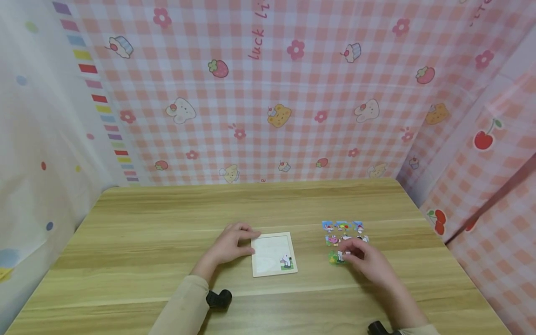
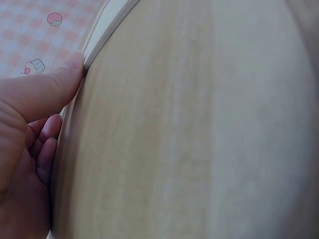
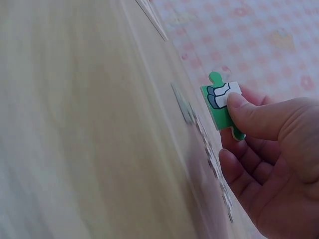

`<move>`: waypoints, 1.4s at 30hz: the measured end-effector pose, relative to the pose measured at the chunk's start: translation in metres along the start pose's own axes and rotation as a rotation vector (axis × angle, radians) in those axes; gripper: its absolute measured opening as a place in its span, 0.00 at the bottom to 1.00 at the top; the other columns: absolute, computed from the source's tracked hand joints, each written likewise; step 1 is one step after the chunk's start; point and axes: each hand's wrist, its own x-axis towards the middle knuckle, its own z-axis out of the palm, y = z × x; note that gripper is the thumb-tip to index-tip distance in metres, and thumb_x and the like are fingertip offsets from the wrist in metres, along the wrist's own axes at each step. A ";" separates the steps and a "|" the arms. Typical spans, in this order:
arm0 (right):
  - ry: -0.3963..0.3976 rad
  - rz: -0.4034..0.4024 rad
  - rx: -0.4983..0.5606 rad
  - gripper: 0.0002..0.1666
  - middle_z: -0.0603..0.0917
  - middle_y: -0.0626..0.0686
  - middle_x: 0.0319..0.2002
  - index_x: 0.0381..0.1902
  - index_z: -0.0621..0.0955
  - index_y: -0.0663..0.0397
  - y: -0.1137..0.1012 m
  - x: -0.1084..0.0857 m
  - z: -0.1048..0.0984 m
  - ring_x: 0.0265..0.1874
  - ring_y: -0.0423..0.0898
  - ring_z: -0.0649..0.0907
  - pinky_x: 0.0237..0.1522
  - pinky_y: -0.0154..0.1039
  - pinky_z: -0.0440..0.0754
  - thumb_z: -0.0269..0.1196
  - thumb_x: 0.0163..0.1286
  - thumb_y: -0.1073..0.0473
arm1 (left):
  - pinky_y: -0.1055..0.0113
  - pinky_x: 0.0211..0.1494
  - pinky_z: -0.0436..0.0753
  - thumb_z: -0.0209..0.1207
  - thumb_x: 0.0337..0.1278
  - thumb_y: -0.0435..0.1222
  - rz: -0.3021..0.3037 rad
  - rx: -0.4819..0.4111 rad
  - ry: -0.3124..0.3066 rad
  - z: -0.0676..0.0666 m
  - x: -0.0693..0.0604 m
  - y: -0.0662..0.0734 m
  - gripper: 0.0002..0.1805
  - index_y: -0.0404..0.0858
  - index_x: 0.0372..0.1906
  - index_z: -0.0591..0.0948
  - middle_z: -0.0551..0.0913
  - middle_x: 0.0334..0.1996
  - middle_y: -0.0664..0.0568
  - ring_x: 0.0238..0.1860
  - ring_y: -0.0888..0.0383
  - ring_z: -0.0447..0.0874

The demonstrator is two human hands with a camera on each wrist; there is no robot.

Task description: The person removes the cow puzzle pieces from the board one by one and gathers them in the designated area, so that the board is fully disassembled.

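A square, pale wooden puzzle tray (image 1: 274, 274) lies flat on the table in the head view. One puzzle piece with a white animal part and green ground (image 1: 286, 261) sits in its lower right corner. My left hand (image 1: 232, 243) holds the tray at its upper left, thumb on the left edge and index finger at the corner. Off to the right, my right hand (image 1: 370, 263) pinches a green puzzle piece (image 3: 214, 112) printed with white legs and dark hooves. The right wrist view shows it raised above the tabletop, partly hidden by the thumb.
Several loose puzzle pieces (image 1: 342, 226) lie in rows right of the tray; my right hand covers some. A yellow-green piece (image 1: 333, 257) is beside the right fingertips. The wooden table (image 1: 167, 218) meets a pink checked curtain (image 1: 259, 93) at the back.
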 end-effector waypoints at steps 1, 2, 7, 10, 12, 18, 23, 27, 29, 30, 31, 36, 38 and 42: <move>0.009 -0.005 -0.007 0.09 0.84 0.46 0.34 0.40 0.82 0.57 0.002 -0.001 -0.002 0.33 0.32 0.78 0.35 0.29 0.78 0.66 0.63 0.72 | 0.51 0.61 0.72 0.70 0.54 0.37 0.003 0.002 0.001 0.000 0.000 0.000 0.24 0.42 0.59 0.83 0.79 0.52 0.50 0.55 0.49 0.72; 0.017 -0.010 -0.011 0.09 0.84 0.47 0.34 0.39 0.82 0.58 0.004 -0.002 -0.005 0.33 0.32 0.78 0.35 0.29 0.78 0.65 0.63 0.72 | 0.51 0.61 0.71 0.70 0.54 0.37 -0.001 -0.003 -0.002 -0.001 0.000 0.000 0.24 0.42 0.59 0.83 0.79 0.52 0.49 0.55 0.49 0.72; 0.038 -0.011 -0.067 0.09 0.83 0.47 0.32 0.37 0.82 0.56 0.014 -0.005 -0.013 0.32 0.31 0.77 0.33 0.29 0.77 0.66 0.62 0.73 | 0.51 0.61 0.71 0.70 0.54 0.37 0.000 -0.004 -0.008 -0.002 -0.001 0.001 0.24 0.41 0.59 0.83 0.79 0.52 0.49 0.55 0.48 0.72; 0.034 0.024 -0.106 0.09 0.83 0.45 0.32 0.37 0.82 0.54 0.018 -0.006 -0.017 0.31 0.31 0.76 0.33 0.30 0.77 0.66 0.62 0.73 | 0.51 0.61 0.71 0.70 0.54 0.37 -0.008 -0.009 -0.013 -0.001 0.000 0.002 0.24 0.42 0.59 0.83 0.78 0.52 0.49 0.56 0.49 0.71; 0.031 0.045 -0.133 0.09 0.83 0.45 0.31 0.37 0.82 0.54 0.021 -0.006 -0.018 0.31 0.31 0.76 0.33 0.31 0.77 0.66 0.62 0.72 | 0.51 0.61 0.71 0.70 0.55 0.37 -0.005 -0.005 -0.012 -0.001 0.000 0.001 0.24 0.42 0.59 0.83 0.78 0.52 0.49 0.56 0.49 0.71; 0.031 0.048 -0.207 0.09 0.85 0.48 0.33 0.38 0.83 0.53 0.025 -0.006 -0.018 0.31 0.31 0.76 0.34 0.32 0.78 0.68 0.61 0.70 | 0.52 0.60 0.72 0.70 0.55 0.37 -0.003 -0.004 -0.012 -0.001 -0.001 0.002 0.24 0.42 0.59 0.83 0.78 0.52 0.50 0.55 0.49 0.71; 0.066 -0.006 -0.271 0.12 0.83 0.44 0.33 0.36 0.84 0.52 0.026 -0.006 -0.015 0.31 0.30 0.74 0.32 0.31 0.77 0.70 0.58 0.71 | 0.52 0.60 0.72 0.70 0.55 0.37 -0.003 -0.005 -0.013 -0.001 0.000 0.002 0.24 0.42 0.59 0.83 0.78 0.52 0.50 0.55 0.49 0.71; 0.094 -0.038 -0.304 0.12 0.81 0.43 0.32 0.36 0.85 0.51 0.027 -0.005 -0.014 0.30 0.31 0.73 0.31 0.31 0.76 0.71 0.56 0.71 | 0.51 0.61 0.71 0.70 0.55 0.38 -0.003 0.006 -0.010 -0.001 -0.001 0.001 0.24 0.42 0.59 0.83 0.78 0.52 0.50 0.56 0.49 0.71; 0.105 -0.044 -0.317 0.13 0.81 0.42 0.32 0.36 0.85 0.50 0.027 -0.005 -0.013 0.30 0.31 0.73 0.31 0.31 0.76 0.71 0.56 0.71 | 0.51 0.61 0.71 0.70 0.55 0.38 -0.004 0.004 -0.011 -0.001 0.000 0.001 0.25 0.42 0.59 0.83 0.78 0.53 0.50 0.56 0.49 0.71; 0.108 -0.047 -0.322 0.13 0.82 0.43 0.33 0.35 0.85 0.50 0.028 -0.005 -0.012 0.30 0.31 0.73 0.31 0.31 0.76 0.71 0.55 0.71 | 0.51 0.61 0.71 0.70 0.55 0.38 -0.004 0.005 -0.010 -0.001 0.000 0.001 0.25 0.42 0.59 0.83 0.78 0.53 0.50 0.56 0.49 0.71; 0.111 -0.051 -0.327 0.13 0.82 0.43 0.33 0.35 0.86 0.50 0.028 -0.005 -0.012 0.31 0.31 0.74 0.31 0.31 0.76 0.72 0.55 0.71 | 0.51 0.61 0.71 0.70 0.55 0.38 -0.004 0.004 -0.010 -0.001 0.000 0.001 0.25 0.42 0.59 0.83 0.78 0.53 0.50 0.56 0.49 0.71; 0.115 -0.052 -0.331 0.13 0.82 0.43 0.33 0.35 0.86 0.49 0.028 -0.004 -0.011 0.31 0.32 0.75 0.32 0.32 0.77 0.72 0.55 0.71 | 0.51 0.61 0.71 0.70 0.55 0.38 -0.010 0.000 -0.014 -0.002 -0.001 0.003 0.24 0.42 0.59 0.83 0.78 0.53 0.50 0.56 0.49 0.71; 0.117 -0.059 -0.332 0.13 0.82 0.44 0.34 0.35 0.86 0.50 0.028 -0.004 -0.011 0.31 0.32 0.75 0.32 0.32 0.77 0.72 0.54 0.71 | 0.50 0.61 0.71 0.70 0.55 0.38 -0.013 -0.002 -0.015 -0.002 -0.001 0.003 0.24 0.42 0.59 0.83 0.78 0.53 0.50 0.56 0.49 0.71; 0.122 -0.079 -0.325 0.14 0.82 0.45 0.34 0.35 0.86 0.51 0.027 -0.004 -0.010 0.31 0.32 0.76 0.32 0.31 0.78 0.72 0.54 0.72 | 0.50 0.61 0.71 0.70 0.55 0.38 -0.015 0.000 -0.017 -0.002 -0.001 0.003 0.24 0.42 0.59 0.83 0.78 0.53 0.49 0.56 0.49 0.71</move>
